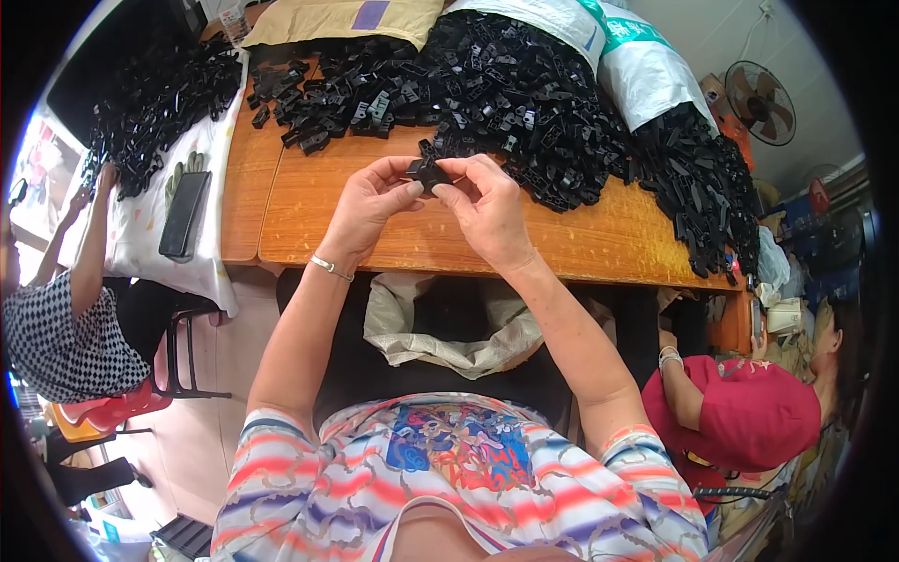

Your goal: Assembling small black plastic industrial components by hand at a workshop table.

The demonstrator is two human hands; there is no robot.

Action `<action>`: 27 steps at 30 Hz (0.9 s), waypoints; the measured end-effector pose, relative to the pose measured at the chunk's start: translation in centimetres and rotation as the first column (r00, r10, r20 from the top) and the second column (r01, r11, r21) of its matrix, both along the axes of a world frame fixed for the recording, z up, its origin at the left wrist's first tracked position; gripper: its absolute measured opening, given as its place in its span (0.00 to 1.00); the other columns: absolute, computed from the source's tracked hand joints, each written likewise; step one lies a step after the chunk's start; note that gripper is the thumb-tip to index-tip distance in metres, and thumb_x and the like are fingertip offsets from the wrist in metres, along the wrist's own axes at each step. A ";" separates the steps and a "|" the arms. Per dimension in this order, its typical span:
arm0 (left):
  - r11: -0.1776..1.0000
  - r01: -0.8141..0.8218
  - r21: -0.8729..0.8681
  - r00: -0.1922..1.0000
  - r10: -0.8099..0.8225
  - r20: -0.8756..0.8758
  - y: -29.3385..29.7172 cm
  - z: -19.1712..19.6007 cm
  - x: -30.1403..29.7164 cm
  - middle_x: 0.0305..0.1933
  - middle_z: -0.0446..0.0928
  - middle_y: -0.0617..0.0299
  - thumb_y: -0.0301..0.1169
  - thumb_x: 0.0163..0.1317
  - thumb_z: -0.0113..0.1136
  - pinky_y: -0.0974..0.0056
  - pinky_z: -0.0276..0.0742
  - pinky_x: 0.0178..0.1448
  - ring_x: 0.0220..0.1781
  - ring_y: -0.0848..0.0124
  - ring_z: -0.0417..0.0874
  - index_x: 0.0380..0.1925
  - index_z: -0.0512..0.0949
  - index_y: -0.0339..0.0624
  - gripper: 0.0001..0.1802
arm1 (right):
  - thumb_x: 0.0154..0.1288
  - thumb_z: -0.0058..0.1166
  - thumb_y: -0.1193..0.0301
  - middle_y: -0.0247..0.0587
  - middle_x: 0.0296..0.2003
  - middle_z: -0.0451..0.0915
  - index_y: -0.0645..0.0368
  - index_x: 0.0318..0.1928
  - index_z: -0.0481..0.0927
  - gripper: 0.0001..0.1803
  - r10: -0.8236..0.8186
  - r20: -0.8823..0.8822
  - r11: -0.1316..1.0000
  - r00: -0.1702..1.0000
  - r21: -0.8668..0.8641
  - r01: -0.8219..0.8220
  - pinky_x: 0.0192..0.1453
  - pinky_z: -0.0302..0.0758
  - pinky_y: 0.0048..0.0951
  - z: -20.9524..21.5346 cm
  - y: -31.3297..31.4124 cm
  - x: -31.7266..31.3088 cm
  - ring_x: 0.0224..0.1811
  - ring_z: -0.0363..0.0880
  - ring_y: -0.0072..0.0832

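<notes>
Between my two hands I hold a small black plastic part (428, 174) just above the wooden table. My left hand (372, 199) pinches its left side between thumb and fingers. On the other side, the thumb and fingertips of my right hand (487, 204) close on the same part. Its finer shape is too small to make out. Right behind my fingertips a big heap of similar black plastic parts (506, 103) spreads over the table (375, 245). In front of my lap, under the table edge, sits an opened pale woven sack (403, 345).
Sacks, one tan (328, 21) and one white and green (651, 80), lie at the back, with black parts beside them. More parts (688, 178) lie at right. Co-workers sit at left (80, 318) and right (749, 412). A black tray (184, 214) rests on the left cloth.
</notes>
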State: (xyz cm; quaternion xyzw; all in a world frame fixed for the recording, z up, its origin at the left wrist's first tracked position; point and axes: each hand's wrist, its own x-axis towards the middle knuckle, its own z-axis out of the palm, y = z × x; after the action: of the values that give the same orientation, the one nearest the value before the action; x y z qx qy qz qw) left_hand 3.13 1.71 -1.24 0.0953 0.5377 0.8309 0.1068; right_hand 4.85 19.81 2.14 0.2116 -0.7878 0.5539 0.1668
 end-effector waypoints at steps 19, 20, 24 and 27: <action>0.810 -0.409 -0.421 0.875 0.217 -0.432 3.2 1.6 5.0 0.34 0.81 0.61 0.22 0.63 0.59 0.71 0.77 0.40 0.33 0.78 0.79 0.44 0.78 0.33 0.10 | 0.51 0.68 0.80 0.40 0.29 0.76 0.63 0.39 0.77 0.15 -0.075 -0.020 0.997 0.997 0.006 0.075 0.33 0.75 0.28 -2.4 -0.2 2.3 0.28 0.76 0.29; 0.823 -0.351 -0.448 0.909 0.185 -0.373 3.0 1.4 5.3 0.33 0.81 0.61 0.22 0.63 0.59 0.71 0.77 0.40 0.33 0.78 0.79 0.44 0.78 0.33 0.10 | 0.51 0.69 0.78 0.39 0.27 0.76 0.62 0.38 0.76 0.15 -0.016 0.118 0.999 0.993 0.046 0.010 0.33 0.75 0.27 -2.1 0.2 2.7 0.28 0.76 0.27; 0.875 -0.116 -0.470 0.990 0.062 -0.129 2.1 -0.1 7.1 0.32 0.80 0.63 0.25 0.65 0.58 0.70 0.76 0.39 0.34 0.78 0.78 0.45 0.78 0.32 0.11 | 0.54 0.70 0.75 0.30 0.27 0.77 0.62 0.34 0.76 0.13 0.253 0.460 0.929 0.851 0.130 -0.346 0.34 0.73 0.22 -1.2 2.9 2.5 0.30 0.73 0.16; 0.713 -0.085 -0.696 0.977 -0.076 -0.197 1.4 -0.2 8.8 0.36 0.82 0.54 0.29 0.61 0.63 0.63 0.78 0.43 0.37 0.65 0.83 0.47 0.78 0.35 0.15 | 0.57 0.67 0.74 0.32 0.30 0.81 0.63 0.37 0.81 0.10 0.279 0.441 0.882 0.853 0.233 -0.409 0.37 0.75 0.23 -1.6 4.7 0.6 0.32 0.76 0.17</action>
State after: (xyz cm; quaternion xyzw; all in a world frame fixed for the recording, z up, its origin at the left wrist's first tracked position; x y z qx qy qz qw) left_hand 11.89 3.12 -1.45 0.1341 0.8207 0.5502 0.0753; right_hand 5.46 24.53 0.54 0.2589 -0.8323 0.4713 -0.1349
